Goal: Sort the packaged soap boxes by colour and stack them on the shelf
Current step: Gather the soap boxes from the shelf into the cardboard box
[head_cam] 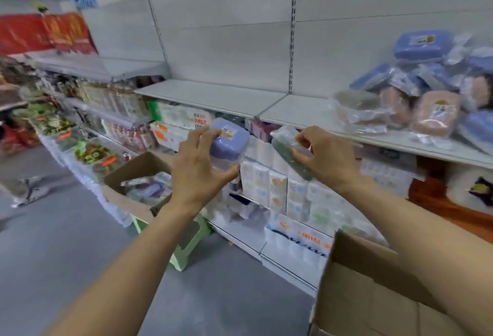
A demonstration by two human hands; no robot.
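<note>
nearest, a cardboard box [373, 290] sits at lower right, flap open. both forearms reach up over it toward the shelf [208, 93].

left hand [198, 167] grips a blue soap box [228, 143] in clear wrap, fingers [205, 135] curled over the top and thumb under it, label facing up. right hand [324, 154] pinches a green soap box [289, 150] by its plastic wrap, tilted on edge. both boxes are held in the air just below the front lip of the shelf, not yet set down.

behind the left arm a second cardboard box [138, 175] holds more wrapped packs, resting on a green stool [186, 239].

farther, on the right of the shelf, a loose pile: blue packs [421, 45] on top and behind, pink packs [436, 113] in front, one green pack [357, 101] at the left edge. the shelf stretch to the left is bare.

judgement: the step is placing by colour. best to carry the blue box to the blue packs and the green one beside the green pack, set each flat with the label up, square the edges so stacks do not slide. the pinch on slippery wrap looks weak, so support the green box from below before letting go. the pile is not yet tidy, so sorting looks only partly done.
</note>
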